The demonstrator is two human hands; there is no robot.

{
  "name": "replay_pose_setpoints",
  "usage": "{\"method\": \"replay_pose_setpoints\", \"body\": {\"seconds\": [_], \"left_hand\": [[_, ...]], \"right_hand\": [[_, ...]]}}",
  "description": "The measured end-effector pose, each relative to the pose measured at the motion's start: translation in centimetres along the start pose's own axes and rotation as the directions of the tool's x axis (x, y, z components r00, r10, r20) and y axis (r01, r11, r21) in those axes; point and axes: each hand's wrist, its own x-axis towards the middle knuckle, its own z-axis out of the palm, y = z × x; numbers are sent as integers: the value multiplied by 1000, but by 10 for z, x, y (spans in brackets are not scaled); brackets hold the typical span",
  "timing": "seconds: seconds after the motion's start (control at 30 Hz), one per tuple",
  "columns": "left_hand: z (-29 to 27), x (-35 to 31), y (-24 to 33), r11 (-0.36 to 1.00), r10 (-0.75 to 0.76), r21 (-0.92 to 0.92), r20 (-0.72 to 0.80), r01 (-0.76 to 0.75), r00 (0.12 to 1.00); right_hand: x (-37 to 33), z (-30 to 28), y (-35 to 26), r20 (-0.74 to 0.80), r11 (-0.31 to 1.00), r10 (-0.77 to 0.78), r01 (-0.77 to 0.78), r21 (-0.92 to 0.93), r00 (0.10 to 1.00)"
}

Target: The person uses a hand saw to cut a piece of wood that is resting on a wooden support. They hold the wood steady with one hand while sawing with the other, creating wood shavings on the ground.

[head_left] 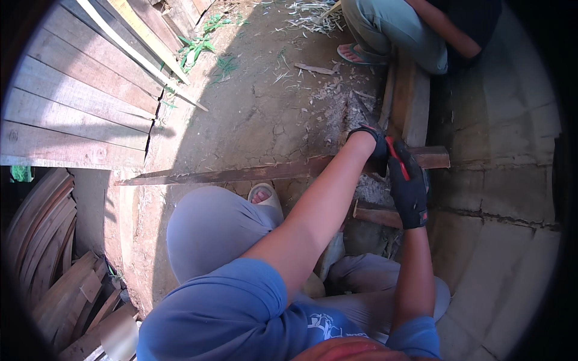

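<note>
My left hand [376, 144], in a dark glove, is at a long dark wooden strip [253, 174] that lies crosswise in front of me; its fingers are mostly hidden. My right hand [409, 191], in a black glove, is closed around a tool with a red handle [397, 159], just beside the left hand. A thin dark shape [365, 111] sticks out past the left hand, in line with the handle; I cannot make out the tool's kind. The strip's right end [436, 157] reaches beyond both hands.
A thick timber [415, 108] runs away from me beyond the hands. Another person [385, 30] crouches at its far end. A short wood block [376, 215] lies near my right wrist. Planks [78, 114] stand at left, above curved boards [45, 228]. Shavings [316, 15] litter the ground.
</note>
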Motion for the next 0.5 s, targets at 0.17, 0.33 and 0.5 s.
{"method": "replay_pose_setpoints", "body": {"seconds": [0.17,0.33,0.5], "left_hand": [[-11,9,24,883,-60,468,39,34,997],[26,57,26,891,-42,455,40,19,998],[59,55,-9,970,151,163,187,-182,971]], "right_hand": [[11,-17,-7,24,941,305,-305,148,952],[14,-17,7,-66,956,249,-234,175,966],[17,4,10,-91,992,64,-53,118,994]]}}
